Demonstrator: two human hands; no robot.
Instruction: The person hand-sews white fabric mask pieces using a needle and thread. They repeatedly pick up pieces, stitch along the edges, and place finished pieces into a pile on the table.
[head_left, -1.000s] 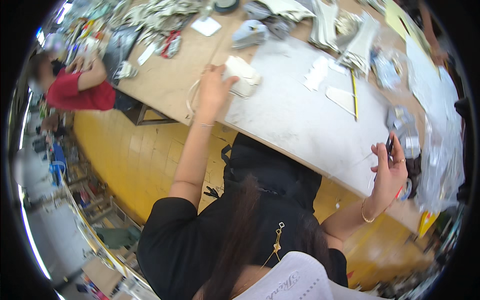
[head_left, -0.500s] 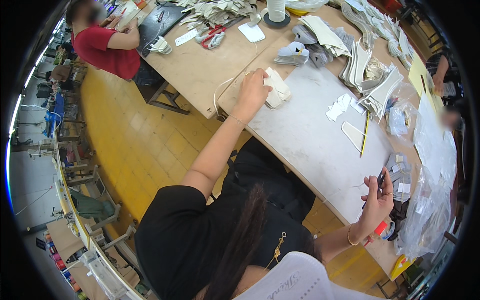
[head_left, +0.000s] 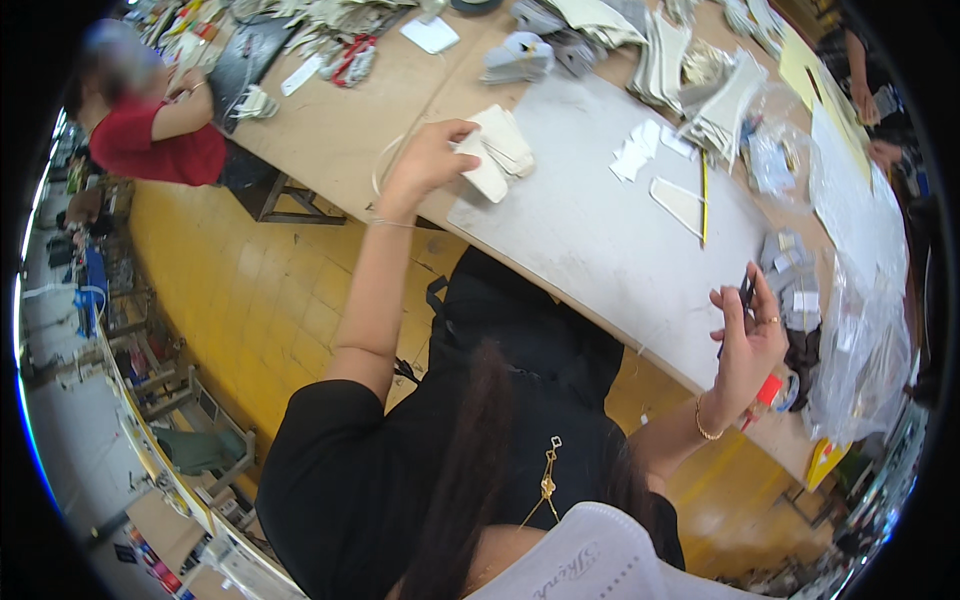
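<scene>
My left hand (head_left: 437, 160) pinches a cream cut piece (head_left: 484, 176) with rounded corners, tilted over the near-left side of a small pile of similar cream pieces (head_left: 508, 138). That pile lies at the left end of the whitish work surface (head_left: 590, 225). Over the right part of the table, my right hand (head_left: 752, 345) is raised, its fingers closed around a small dark tool (head_left: 747, 291). Most of the tool is hidden by the fingers, so its kind is unclear.
A yellow pencil (head_left: 704, 200) lies by a cream outlined shape (head_left: 677, 205) and white paper pieces (head_left: 637, 150). Grey and cream stacks (head_left: 725, 100) line the far side. Clear plastic bags (head_left: 860, 370) and a red-capped container (head_left: 769, 390) stand right. Red-handled scissors (head_left: 352, 60) lie far left, near a person in red (head_left: 160, 140).
My left hand has drawn one cream piece partly off the pile toward me. My right hand still grips the dark tool. The whole view has shifted a little.
</scene>
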